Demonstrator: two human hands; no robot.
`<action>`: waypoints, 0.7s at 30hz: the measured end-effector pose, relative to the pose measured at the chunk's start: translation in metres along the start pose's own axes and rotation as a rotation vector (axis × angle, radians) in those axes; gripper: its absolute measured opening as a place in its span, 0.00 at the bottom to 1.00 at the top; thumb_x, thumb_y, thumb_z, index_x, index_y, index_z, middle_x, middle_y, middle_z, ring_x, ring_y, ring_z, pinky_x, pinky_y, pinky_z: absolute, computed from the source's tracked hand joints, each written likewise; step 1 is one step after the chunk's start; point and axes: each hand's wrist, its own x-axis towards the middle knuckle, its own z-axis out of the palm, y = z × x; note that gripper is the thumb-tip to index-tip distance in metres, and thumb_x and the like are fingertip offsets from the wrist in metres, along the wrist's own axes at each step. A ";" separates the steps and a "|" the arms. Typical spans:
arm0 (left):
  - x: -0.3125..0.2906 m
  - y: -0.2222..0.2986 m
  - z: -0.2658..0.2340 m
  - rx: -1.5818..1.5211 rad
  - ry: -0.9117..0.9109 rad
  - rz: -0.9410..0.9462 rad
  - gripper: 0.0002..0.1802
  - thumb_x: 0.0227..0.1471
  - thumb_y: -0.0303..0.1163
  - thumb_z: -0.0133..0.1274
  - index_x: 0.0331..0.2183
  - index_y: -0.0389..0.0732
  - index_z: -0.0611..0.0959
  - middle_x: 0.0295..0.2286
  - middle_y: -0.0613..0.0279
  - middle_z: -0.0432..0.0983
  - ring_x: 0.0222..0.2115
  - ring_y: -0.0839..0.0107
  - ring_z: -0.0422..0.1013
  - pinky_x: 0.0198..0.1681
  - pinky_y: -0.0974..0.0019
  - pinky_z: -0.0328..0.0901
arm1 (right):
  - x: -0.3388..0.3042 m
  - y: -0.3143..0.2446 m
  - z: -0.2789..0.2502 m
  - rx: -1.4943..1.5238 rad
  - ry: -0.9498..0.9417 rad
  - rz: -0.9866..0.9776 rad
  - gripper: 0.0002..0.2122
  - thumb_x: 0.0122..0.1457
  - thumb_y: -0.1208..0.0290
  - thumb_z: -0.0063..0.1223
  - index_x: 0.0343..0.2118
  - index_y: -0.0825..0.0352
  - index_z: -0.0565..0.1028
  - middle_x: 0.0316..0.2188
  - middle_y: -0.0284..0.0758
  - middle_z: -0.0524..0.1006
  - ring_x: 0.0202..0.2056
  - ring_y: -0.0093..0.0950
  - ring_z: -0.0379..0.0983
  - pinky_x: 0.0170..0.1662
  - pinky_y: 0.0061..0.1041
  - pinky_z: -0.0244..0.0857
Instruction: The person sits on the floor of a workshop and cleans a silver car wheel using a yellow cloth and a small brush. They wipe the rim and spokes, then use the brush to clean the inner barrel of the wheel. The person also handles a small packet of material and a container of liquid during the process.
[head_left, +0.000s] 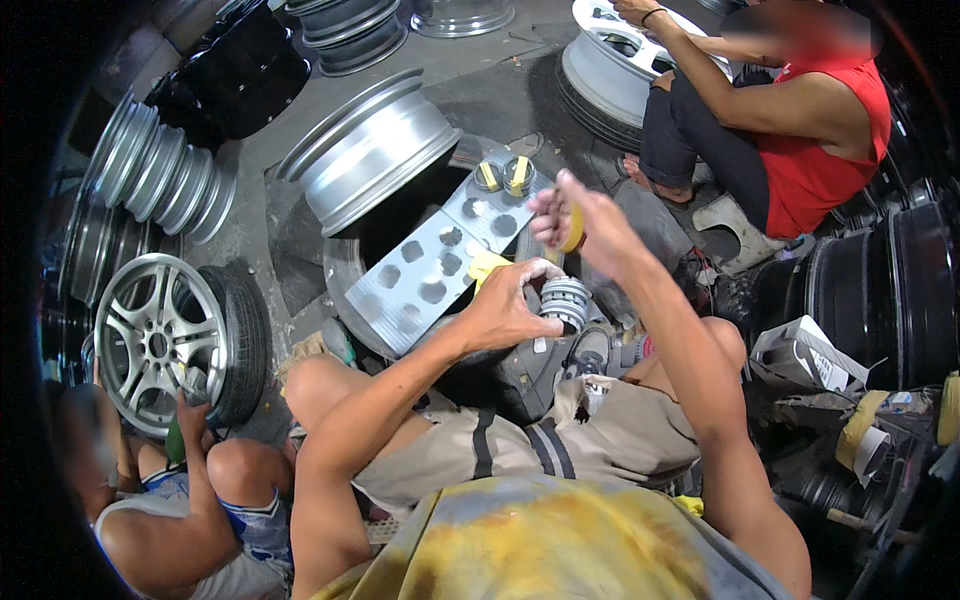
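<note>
My left hand is closed round a small stack of silver, ring-edged round caps, held above my lap. A strip of yellow tape shows at the back of this hand. Close by and a little higher, my right hand, slightly blurred, is curled round a yellow roll of tape. In front of both hands lies a long grey board with several round dark holes. At its far end sit two round caps, each with a yellow strip across its top.
The board rests over a tire, beside a silver wheel rim. One co-worker in a red top sits at the far right by a white wheel. Another sits near left at a spoked wheel. Black rims stand right.
</note>
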 end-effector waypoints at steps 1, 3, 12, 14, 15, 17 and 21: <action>0.000 -0.006 0.000 0.142 0.061 -0.023 0.28 0.30 0.35 0.65 0.37 0.33 0.79 0.30 0.51 0.78 0.32 0.63 0.75 0.39 0.64 0.67 | 0.000 -0.011 -0.002 0.081 -0.010 -0.035 0.18 0.66 0.56 0.43 0.38 0.70 0.72 0.32 0.33 0.75 0.25 0.19 0.67 0.30 0.21 0.63; 0.005 -0.016 -0.008 0.323 0.295 0.008 0.28 0.28 0.37 0.65 0.36 0.33 0.80 0.30 0.49 0.78 0.32 0.56 0.75 0.38 0.62 0.68 | -0.011 -0.023 0.000 0.090 0.033 -0.157 0.17 0.67 0.58 0.40 0.37 0.69 0.72 0.27 0.29 0.71 0.19 0.15 0.59 0.24 0.17 0.53; 0.027 0.001 -0.054 -0.294 0.510 0.019 0.22 0.39 0.26 0.65 0.38 0.27 0.80 0.29 0.58 0.80 0.27 0.76 0.76 0.30 0.73 0.71 | -0.079 0.068 0.040 -0.208 -0.039 -0.060 0.19 0.69 0.56 0.29 0.42 0.67 0.69 0.25 0.30 0.69 0.20 0.18 0.62 0.25 0.18 0.57; 0.021 0.016 -0.042 -0.393 0.384 -0.072 0.20 0.40 0.23 0.64 0.39 0.31 0.80 0.32 0.60 0.79 0.30 0.79 0.75 0.34 0.76 0.70 | -0.067 0.086 0.021 0.022 -0.060 -0.093 0.22 0.69 0.55 0.25 0.44 0.68 0.70 0.33 0.35 0.74 0.29 0.23 0.70 0.36 0.23 0.65; 0.016 0.015 -0.043 -0.342 0.290 -0.033 0.20 0.40 0.23 0.64 0.39 0.32 0.80 0.31 0.61 0.79 0.29 0.79 0.74 0.34 0.75 0.70 | -0.061 0.087 0.018 0.168 -0.048 -0.100 0.23 0.68 0.54 0.26 0.47 0.68 0.69 0.38 0.38 0.74 0.35 0.26 0.72 0.43 0.27 0.65; 0.007 0.035 -0.039 -0.332 0.036 -0.073 0.22 0.37 0.24 0.65 0.39 0.34 0.81 0.30 0.65 0.79 0.28 0.81 0.73 0.33 0.72 0.70 | -0.049 0.085 -0.002 0.297 0.057 -0.200 0.27 0.67 0.51 0.30 0.54 0.71 0.66 0.49 0.42 0.73 0.48 0.33 0.72 0.55 0.35 0.63; -0.008 0.020 -0.023 0.375 -0.018 0.093 0.26 0.30 0.35 0.67 0.36 0.33 0.81 0.22 0.56 0.77 0.23 0.75 0.72 0.29 0.71 0.66 | -0.044 0.014 0.014 0.245 0.068 -0.226 0.21 0.68 0.56 0.36 0.47 0.72 0.69 0.35 0.34 0.74 0.33 0.22 0.72 0.38 0.24 0.66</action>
